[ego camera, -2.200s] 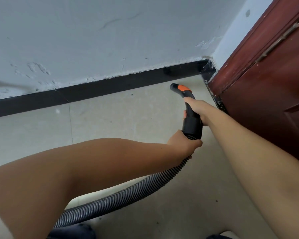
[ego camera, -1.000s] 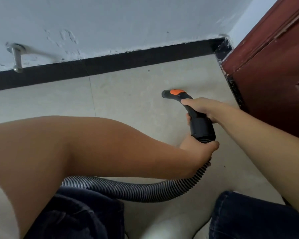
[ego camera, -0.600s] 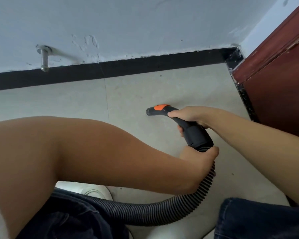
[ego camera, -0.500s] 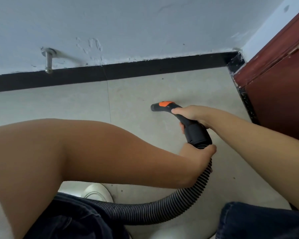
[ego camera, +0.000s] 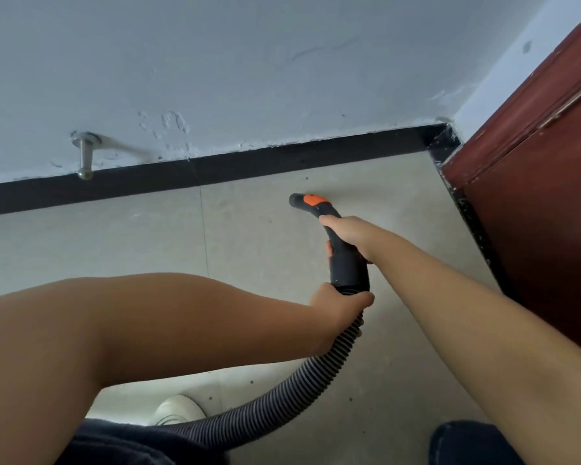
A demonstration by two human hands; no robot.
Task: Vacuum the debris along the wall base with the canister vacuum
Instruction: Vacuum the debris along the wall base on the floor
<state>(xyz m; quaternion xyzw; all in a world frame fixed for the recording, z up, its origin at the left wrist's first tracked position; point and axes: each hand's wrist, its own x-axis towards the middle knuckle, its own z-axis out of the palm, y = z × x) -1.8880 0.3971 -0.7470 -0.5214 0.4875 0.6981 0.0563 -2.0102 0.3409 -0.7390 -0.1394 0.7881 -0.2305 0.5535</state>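
Gripping the black handle (ego camera: 344,253) with our right hand (ego camera: 351,237) curled round it mid-frame, and the ribbed hose (ego camera: 316,377) just below it with our left hand (ego camera: 337,305) clamped on, we hold the orange-marked nozzle (ego camera: 307,201) down near the floor (ego camera: 148,236), a little short of the black baseboard (ego camera: 282,162) crossing the upper frame. We judge the sweep underway; next we should push the nozzle up to the baseboard and run it toward the specks in the corner by the red door (ego camera: 550,196) at right. No brand or writing is readable.

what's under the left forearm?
Tile floor, part of the ribbed hose and a white shoe show below the left forearm; the shoe's rest is covered.
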